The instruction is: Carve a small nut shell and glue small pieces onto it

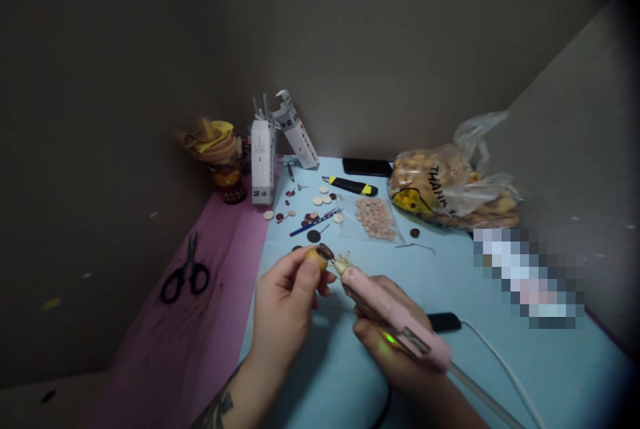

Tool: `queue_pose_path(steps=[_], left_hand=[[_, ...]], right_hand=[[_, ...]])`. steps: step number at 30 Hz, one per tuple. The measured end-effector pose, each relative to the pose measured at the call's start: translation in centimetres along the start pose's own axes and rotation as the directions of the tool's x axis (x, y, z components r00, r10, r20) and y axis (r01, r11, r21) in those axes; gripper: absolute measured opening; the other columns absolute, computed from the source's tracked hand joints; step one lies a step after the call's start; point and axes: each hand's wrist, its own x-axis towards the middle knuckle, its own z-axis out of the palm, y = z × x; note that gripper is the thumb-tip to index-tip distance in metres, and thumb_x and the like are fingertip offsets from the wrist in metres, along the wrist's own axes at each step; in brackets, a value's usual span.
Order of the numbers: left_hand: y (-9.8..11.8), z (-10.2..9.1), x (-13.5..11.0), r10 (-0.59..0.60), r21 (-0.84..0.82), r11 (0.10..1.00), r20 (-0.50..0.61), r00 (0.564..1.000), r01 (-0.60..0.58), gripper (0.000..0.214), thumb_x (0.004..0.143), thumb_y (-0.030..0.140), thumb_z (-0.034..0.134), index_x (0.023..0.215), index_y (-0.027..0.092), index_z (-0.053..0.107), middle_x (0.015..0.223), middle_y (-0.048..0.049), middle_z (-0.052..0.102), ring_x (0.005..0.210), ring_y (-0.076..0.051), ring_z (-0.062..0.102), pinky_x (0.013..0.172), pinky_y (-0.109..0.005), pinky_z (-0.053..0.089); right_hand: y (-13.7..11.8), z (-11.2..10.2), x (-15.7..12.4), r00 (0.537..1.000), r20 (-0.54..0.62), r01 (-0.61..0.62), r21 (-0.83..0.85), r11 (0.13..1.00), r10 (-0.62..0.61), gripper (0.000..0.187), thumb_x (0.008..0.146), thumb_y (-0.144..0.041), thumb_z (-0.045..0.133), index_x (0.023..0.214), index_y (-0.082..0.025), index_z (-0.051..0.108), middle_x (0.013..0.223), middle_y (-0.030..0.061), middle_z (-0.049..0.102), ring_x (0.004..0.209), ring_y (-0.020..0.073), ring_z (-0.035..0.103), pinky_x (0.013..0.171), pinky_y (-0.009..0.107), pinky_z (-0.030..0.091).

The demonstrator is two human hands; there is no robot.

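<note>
Between the thumb and fingers of my left hand (287, 295) is a small round yellow-brown piece (316, 257), topped by a dark brown disc (326, 252). My right hand (383, 332) is wrapped round a pink hot glue gun (395, 315), with a green light glowing at its grip and a glue stick (483, 395) out of its back end. The nozzle points at the brown disc; I cannot tell whether they touch. Just beyond lie a black disc (314, 236) and a blue patterned pencil (315, 223).
A bag of small beige pieces (375, 219), a utility knife (350, 185) and a phone (367, 167) lie behind. Scissors (187, 275) rest at left, near white cartons (263, 162) and a cup (225, 169). A filled plastic bag (450, 182) stands right. A white cable (500, 359) crosses the table.
</note>
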Motion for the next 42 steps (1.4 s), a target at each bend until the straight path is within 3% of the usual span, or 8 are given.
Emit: queue_pose_path(steps=[7, 14, 28, 35, 42], left_hand=[[-0.1, 0.0, -0.1, -0.021, -0.037, 0.999, 0.011, 1.000, 0.022, 0.034, 0.085, 0.046, 0.060, 0.096, 0.016, 0.069, 0.064, 0.0009, 0.064, 0.053, -0.009, 0.055, 0.046, -0.017, 0.042], [-0.1, -0.1, 0.0, -0.001, -0.010, 1.000, 0.010, 1.000, 0.001, 0.034, 0.084, 0.046, 0.060, 0.097, 0.015, 0.070, 0.065, -0.0010, 0.067, 0.053, -0.009, 0.056, 0.046, -0.018, 0.042], [0.7, 0.2, -0.1, 0.094, 0.115, 0.990, -0.064, 0.994, -0.086, 0.035, 0.080, 0.042, 0.064, 0.099, 0.013, 0.069, 0.067, -0.0019, 0.070, 0.049, -0.010, 0.056, 0.050, -0.021, 0.049], [0.1, -0.4, -0.2, 0.186, 0.224, 0.958, -0.013, 0.982, -0.178, 0.033, 0.085, 0.038, 0.061, 0.110, 0.017, 0.066, 0.092, -0.0061, 0.074, 0.073, -0.015, 0.066, 0.061, -0.022, 0.054], [-0.4, -0.9, 0.1, 0.307, 0.305, 0.898, 0.078, 0.949, -0.316, 0.031, 0.089, 0.027, 0.056, 0.120, 0.023, 0.061, 0.110, -0.0066, 0.069, 0.094, -0.016, 0.066, 0.079, -0.025, 0.054]], right_hand=[[0.0, -0.1, 0.2, 1.000, 0.011, 0.023, -0.003, 1.000, -0.023, 0.037, 0.082, -0.023, 0.055, 0.118, -0.023, 0.062, 0.067, 0.0010, 0.060, 0.060, 0.0181, 0.060, 0.053, 0.028, 0.049], [-0.4, -0.2, 0.2, 1.000, 0.001, 0.001, 0.020, 1.000, -0.001, 0.034, 0.079, -0.020, 0.054, 0.111, -0.025, 0.064, 0.065, -0.0004, 0.058, 0.056, 0.0168, 0.059, 0.051, 0.027, 0.049], [-0.2, -0.2, 0.1, 0.999, 0.020, 0.024, 0.058, 0.998, -0.025, 0.045, 0.080, -0.018, 0.055, 0.124, -0.030, 0.058, 0.072, 0.0004, 0.061, 0.063, 0.0175, 0.061, 0.054, 0.028, 0.051], [-0.1, -0.3, 0.1, 0.999, 0.039, 0.032, 0.067, 0.997, -0.034, 0.043, 0.081, -0.019, 0.054, 0.123, -0.027, 0.060, 0.073, 0.0014, 0.062, 0.063, 0.0171, 0.061, 0.055, 0.027, 0.051], [-0.4, -0.6, 0.4, 0.999, 0.017, 0.028, 0.074, 0.997, -0.030, 0.042, 0.080, -0.017, 0.055, 0.120, -0.026, 0.062, 0.069, 0.0006, 0.062, 0.062, 0.0169, 0.061, 0.054, 0.026, 0.051]])
